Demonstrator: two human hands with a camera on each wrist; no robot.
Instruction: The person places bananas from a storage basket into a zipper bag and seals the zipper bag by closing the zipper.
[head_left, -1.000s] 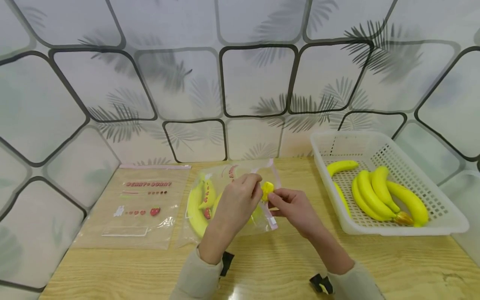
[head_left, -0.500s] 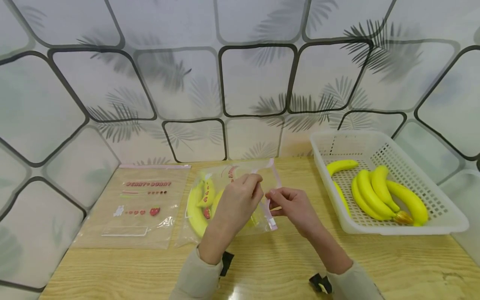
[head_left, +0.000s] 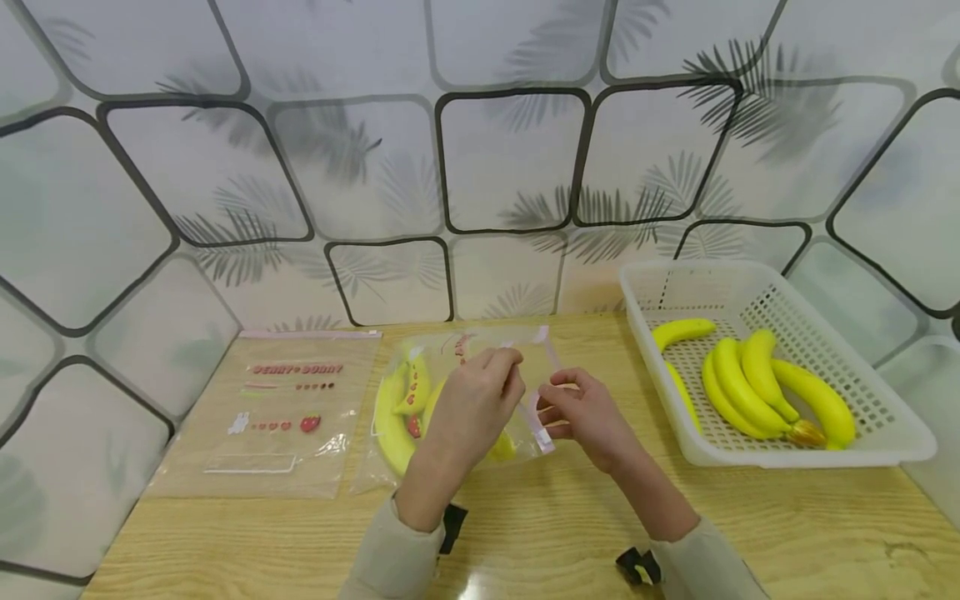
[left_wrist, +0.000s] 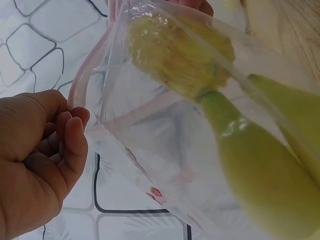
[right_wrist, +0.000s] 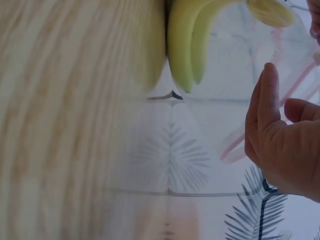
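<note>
A clear zip bag (head_left: 442, 343) with pink edging lies mid-table, with a bunch of yellow bananas (head_left: 393, 421) inside it. In the left wrist view, the bunch's rough stem end (left_wrist: 180, 55) shows through the film near the bag's mouth. My left hand (head_left: 476, 404) pinches the pink edge of the mouth between thumb and fingers. Beside the mouth's near corner is my right hand (head_left: 588, 417). Its fingers look fairly straight and the thumb stands apart in the right wrist view, with nothing held; whether it touches the film I cannot tell.
A second clear zip bag (head_left: 255, 450) lies flat on the left of the wooden table (head_left: 555, 533). To the right stands a white perforated basket (head_left: 825, 461) holding several bananas (head_left: 731, 392). A patterned wall (head_left: 517, 167) rises close behind.
The yellow stem end, earlier showing between my hands at the bag's mouth, has gone inside the bag. My right hand's fingers have spread from their pinch. The left hand has stayed put.
</note>
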